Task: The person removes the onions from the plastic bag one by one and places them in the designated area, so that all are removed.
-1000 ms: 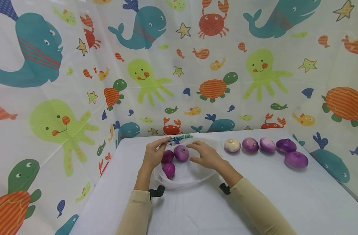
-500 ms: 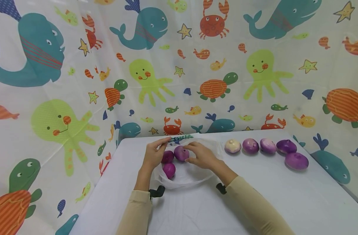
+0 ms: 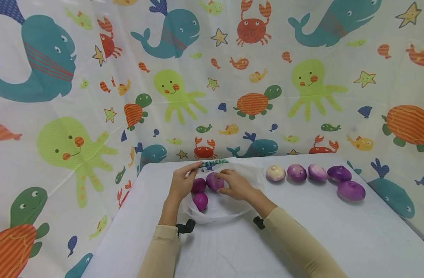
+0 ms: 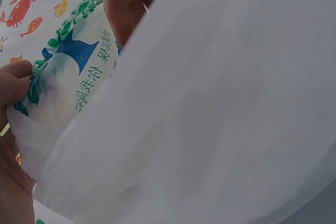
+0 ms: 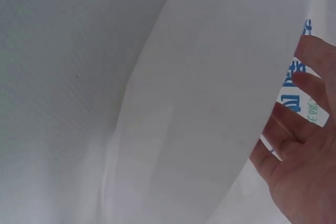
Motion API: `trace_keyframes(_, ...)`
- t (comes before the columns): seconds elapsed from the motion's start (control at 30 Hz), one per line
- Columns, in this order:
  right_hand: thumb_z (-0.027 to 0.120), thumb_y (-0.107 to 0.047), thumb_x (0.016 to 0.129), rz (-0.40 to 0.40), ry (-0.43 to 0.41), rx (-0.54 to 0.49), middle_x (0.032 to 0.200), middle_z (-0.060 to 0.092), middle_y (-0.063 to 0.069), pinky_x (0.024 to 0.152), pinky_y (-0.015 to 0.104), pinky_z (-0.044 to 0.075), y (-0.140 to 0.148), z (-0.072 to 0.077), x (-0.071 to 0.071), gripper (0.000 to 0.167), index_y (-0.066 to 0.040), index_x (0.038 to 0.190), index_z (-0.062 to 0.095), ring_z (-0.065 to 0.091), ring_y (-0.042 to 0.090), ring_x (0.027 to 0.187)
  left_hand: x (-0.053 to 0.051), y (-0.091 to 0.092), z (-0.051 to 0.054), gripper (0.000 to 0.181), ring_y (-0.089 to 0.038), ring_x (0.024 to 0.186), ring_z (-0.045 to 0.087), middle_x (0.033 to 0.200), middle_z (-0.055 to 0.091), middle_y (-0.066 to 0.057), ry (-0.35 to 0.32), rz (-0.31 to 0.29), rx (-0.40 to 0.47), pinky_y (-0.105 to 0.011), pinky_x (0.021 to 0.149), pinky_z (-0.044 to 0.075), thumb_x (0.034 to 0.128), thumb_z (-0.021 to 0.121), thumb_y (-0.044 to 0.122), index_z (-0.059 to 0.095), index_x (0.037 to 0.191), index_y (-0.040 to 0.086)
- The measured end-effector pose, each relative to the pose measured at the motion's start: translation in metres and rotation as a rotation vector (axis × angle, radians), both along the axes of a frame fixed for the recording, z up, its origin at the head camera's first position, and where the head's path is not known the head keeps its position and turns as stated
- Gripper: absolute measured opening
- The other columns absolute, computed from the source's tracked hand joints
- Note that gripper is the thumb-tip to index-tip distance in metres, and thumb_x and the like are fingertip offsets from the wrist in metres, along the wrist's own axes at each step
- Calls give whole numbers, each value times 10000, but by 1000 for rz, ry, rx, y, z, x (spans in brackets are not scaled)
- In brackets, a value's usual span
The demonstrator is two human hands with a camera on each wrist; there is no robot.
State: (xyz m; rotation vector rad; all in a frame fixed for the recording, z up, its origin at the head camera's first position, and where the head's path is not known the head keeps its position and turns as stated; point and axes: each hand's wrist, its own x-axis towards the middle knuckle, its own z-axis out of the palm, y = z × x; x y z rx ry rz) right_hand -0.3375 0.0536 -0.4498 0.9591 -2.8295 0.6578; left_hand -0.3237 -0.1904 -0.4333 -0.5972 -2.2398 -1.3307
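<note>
A thin white plastic bag point(image 3: 229, 210) lies on the table with its mouth spread wide. Inside at the left are a dark red onion point(image 3: 198, 185), a magenta onion point(image 3: 200, 201) and a larger purple onion point(image 3: 213, 181). My left hand point(image 3: 179, 184) pinches the bag's printed edge point(image 4: 86, 77) between thumb and finger. From the right, my right hand point(image 3: 237, 185) reaches into the bag and holds the purple onion's right side, fingers above and thumb below. In the right wrist view the bag's wall point(image 5: 210, 98) hides that onion.
On the white table point(image 3: 232, 251), a row of onions runs right of the bag: a pale one point(image 3: 275, 173), two purple ones point(image 3: 297, 173), a dark purple one point(image 3: 338, 172) and a flat violet one point(image 3: 351, 190). A printed curtain point(image 3: 218, 85) hangs behind.
My right hand has moved left from beside the purple onion until its fingertips meet it. The left hand and the other onions stay where they were.
</note>
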Motion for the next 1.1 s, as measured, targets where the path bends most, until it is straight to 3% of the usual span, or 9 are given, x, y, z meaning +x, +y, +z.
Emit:
trace_keyframes(0.23, 794, -352, 923, -12, -33, 13, 1493, 574, 133, 1085, 523, 552, -5, -2, -3, 622, -241, 1494, 573, 548, 332, 1361, -1, 0, 1, 296, -253, 1254, 691, 1287, 749, -70, 8, -3, 7, -472, 1072, 557, 1035, 602, 22, 756, 1273, 111)
trace_keyframes(0.6, 812, -304, 912, -17, -24, 20, 1526, 543, 155, 1092, 560, 536, -10, -7, -6, 641, -237, 1499, 562, 515, 371, 1395, 1, 1, 3, 302, -229, 1262, 687, 1287, 749, -60, -8, 6, -2, -394, 1076, 553, 1034, 600, 16, 756, 1274, 113)
trace_keyframes(0.93, 816, -340, 906, -51, -47, 58, 1587, 487, 145, 1098, 567, 531, -17, -7, -10, 682, -285, 1523, 529, 481, 386, 1437, 0, 0, 2, 301, -249, 1262, 687, 1288, 748, -70, 5, -9, 11, -454, 1079, 553, 1034, 600, 15, 755, 1274, 109)
trace_keyframes(1.1, 812, -363, 907, -53, -60, 92, 1586, 483, 149, 1113, 573, 516, -18, -8, -12, 709, -274, 1540, 506, 470, 395, 1437, -1, -1, 2, 305, -226, 1256, 690, 1287, 749, -56, 11, -5, 6, -413, 1088, 549, 1031, 601, 8, 756, 1273, 111)
